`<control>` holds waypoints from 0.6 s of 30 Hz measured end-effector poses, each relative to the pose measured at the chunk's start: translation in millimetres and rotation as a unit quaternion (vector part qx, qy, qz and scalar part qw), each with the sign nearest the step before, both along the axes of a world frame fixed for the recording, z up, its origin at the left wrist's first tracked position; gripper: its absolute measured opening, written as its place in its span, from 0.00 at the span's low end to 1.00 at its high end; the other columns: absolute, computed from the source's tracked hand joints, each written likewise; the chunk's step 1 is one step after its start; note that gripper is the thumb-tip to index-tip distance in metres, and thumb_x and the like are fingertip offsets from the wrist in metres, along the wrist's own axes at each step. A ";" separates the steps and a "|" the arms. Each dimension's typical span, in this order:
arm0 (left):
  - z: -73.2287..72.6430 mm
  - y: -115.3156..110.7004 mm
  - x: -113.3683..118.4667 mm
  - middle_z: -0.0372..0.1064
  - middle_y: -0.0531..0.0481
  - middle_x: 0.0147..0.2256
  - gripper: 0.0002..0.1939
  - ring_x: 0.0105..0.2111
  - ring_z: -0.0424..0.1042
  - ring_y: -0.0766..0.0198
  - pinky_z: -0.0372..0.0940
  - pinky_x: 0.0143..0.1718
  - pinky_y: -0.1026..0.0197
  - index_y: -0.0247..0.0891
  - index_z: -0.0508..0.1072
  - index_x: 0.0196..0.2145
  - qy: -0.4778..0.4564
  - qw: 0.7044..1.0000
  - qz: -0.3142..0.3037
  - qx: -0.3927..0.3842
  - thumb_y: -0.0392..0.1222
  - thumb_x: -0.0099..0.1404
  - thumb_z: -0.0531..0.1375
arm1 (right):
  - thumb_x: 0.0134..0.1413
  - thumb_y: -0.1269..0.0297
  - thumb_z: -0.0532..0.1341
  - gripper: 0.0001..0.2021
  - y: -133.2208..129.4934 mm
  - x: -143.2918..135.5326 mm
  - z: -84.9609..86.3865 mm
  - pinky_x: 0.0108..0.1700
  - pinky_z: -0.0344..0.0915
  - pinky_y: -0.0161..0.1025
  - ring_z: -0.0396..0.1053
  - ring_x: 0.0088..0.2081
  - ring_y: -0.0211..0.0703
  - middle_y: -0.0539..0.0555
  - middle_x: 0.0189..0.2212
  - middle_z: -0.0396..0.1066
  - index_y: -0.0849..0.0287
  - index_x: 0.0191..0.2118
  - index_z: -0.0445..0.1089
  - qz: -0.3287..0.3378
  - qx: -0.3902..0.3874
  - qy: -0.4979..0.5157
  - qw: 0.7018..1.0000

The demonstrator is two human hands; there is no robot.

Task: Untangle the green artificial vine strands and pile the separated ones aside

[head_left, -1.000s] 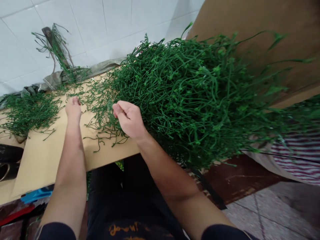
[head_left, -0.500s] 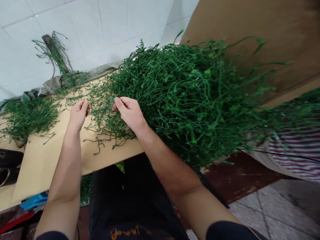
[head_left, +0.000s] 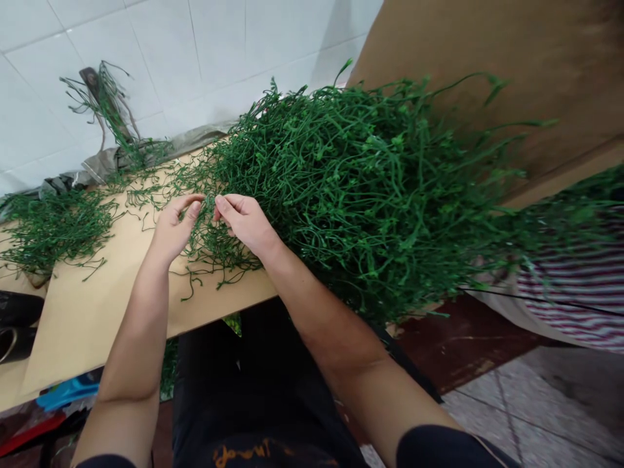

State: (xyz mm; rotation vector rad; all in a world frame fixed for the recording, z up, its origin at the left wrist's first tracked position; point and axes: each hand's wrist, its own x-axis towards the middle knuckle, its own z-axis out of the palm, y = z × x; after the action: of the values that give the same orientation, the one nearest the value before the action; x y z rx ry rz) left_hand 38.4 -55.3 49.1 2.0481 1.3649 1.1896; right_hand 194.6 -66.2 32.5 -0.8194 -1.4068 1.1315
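Observation:
A big heap of thin green artificial stems point(head_left: 341, 182) covers the right part of the cardboard sheet point(head_left: 117, 299). Over the loose stems at the heap's left edge, my right hand point(head_left: 241, 218) is closed in a pinch; what lies between its fingertips is too small to make out. My left hand point(head_left: 178, 224) is just left of it, thumb and forefinger apart, its fingertips near the right hand's. Nothing can be seen held in the left hand. A smaller pile of green stems point(head_left: 58, 224) lies at the far left.
An upright wooden piece point(head_left: 100, 97) draped with stems stands by the tiled wall. Dark cylinders point(head_left: 17, 325) sit at the left edge. A large brown cardboard panel point(head_left: 536, 58) rises at the right, above striped cloth point(head_left: 575, 292).
My left hand has moved right, close to my right hand, and its thumb and forefinger have parted. My right hand has shifted slightly left and stays pinched.

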 end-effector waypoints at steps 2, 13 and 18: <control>1.7 -5.1 9.2 0.71 0.49 0.31 0.16 0.33 0.68 0.65 0.63 0.36 0.63 0.36 0.73 0.33 -0.053 0.998 -0.024 -0.039 0.53 0.59 0.57 | 0.50 0.38 0.53 0.27 -1.2 -0.1 0.7 0.23 0.46 0.33 0.49 0.23 0.31 0.46 0.17 0.49 0.59 0.21 0.59 -0.003 0.004 -0.011 1.000; 11.6 -9.7 15.0 0.67 0.51 0.28 0.07 0.32 0.65 0.65 0.61 0.38 0.63 0.38 0.72 0.28 0.026 0.996 0.016 0.088 0.42 0.61 0.57 | 0.57 0.54 0.55 0.23 -2.6 -1.3 5.8 0.26 0.46 0.34 0.47 0.20 0.29 0.44 0.13 0.47 0.60 0.16 0.56 -0.085 -0.002 -0.078 0.993; 9.2 -12.3 14.2 0.66 0.52 0.28 0.07 0.29 0.63 0.66 0.59 0.34 0.64 0.39 0.72 0.34 0.033 0.996 0.014 0.084 0.44 0.61 0.57 | 0.57 0.57 0.55 0.22 0.4 -4.5 3.2 0.27 0.46 0.34 0.47 0.21 0.29 0.44 0.14 0.48 0.60 0.16 0.54 -0.087 -0.016 -0.075 0.993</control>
State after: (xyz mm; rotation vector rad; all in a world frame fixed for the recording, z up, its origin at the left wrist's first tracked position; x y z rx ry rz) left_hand 52.6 -67.6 58.3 2.2086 1.3697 1.2977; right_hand 190.1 -65.8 35.8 -1.0459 -1.4125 0.9774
